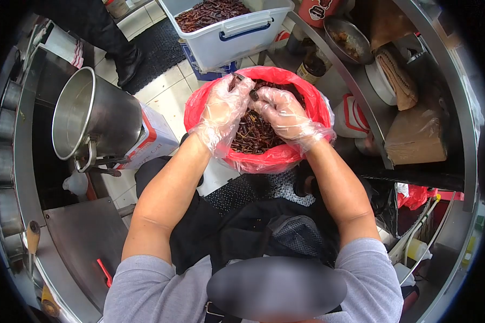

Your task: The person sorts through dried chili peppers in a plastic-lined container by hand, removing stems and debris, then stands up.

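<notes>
Both of my hands wear clear plastic gloves and are over a round container lined with a red plastic bag. Dried chilies, dark red and mixed with stem-like bits, fill it. My left hand is closed, with a dark dried chili pinched at its fingertips. Close beside it, my right hand is also closed, and a small dark piece of dried chili shows at its thumb and fingertips. The fingers partly hide both pieces.
Beyond the bag stands a clear plastic bin of dried red chilies. A large metal pot rests on a box at left. Shelves with a bowl and packages line the right. Someone's black shoe is at upper left.
</notes>
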Demonstrator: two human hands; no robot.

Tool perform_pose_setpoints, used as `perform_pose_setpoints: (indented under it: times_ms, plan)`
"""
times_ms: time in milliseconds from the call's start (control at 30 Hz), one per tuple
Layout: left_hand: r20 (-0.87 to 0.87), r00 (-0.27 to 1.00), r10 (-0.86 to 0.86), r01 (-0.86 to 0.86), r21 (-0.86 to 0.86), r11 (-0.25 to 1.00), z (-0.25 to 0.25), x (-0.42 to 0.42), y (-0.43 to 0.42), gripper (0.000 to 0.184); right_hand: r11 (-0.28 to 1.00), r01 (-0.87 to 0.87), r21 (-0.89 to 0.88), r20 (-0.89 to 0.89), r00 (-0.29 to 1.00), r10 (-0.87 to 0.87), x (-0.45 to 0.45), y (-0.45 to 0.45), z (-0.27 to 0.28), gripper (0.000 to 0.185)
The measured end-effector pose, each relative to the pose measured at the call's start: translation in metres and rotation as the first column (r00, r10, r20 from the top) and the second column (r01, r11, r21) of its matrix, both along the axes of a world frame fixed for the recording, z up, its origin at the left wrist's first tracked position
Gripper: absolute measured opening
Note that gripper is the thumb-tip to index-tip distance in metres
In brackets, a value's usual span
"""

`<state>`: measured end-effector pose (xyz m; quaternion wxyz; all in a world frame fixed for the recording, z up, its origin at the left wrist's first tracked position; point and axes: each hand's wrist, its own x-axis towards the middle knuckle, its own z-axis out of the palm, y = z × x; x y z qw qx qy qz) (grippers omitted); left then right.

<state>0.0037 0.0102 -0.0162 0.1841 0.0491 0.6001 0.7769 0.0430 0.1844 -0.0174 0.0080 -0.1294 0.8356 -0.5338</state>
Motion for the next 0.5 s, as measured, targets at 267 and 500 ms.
perform_pose_setpoints:
  times_ms: [267, 500]
  plan:
    - [-0.03, 0.997, 0.065, -0.066, -0.018, 0.998, 0.007, 0.002, 0.003, 0.019, 0.997, 0.071, -0.042, 0.151, 0.986, -0.064, 0.001, -0.001, 0.001, 0.019]
    - [-0.565, 0.815, -0.126, -0.075, -0.319, 0.945, 0.004, 0.016, 0.002, 0.016, 0.952, 0.146, -0.27, 0.239, 0.968, -0.081, -0.002, 0.0, -0.014, 0.018]
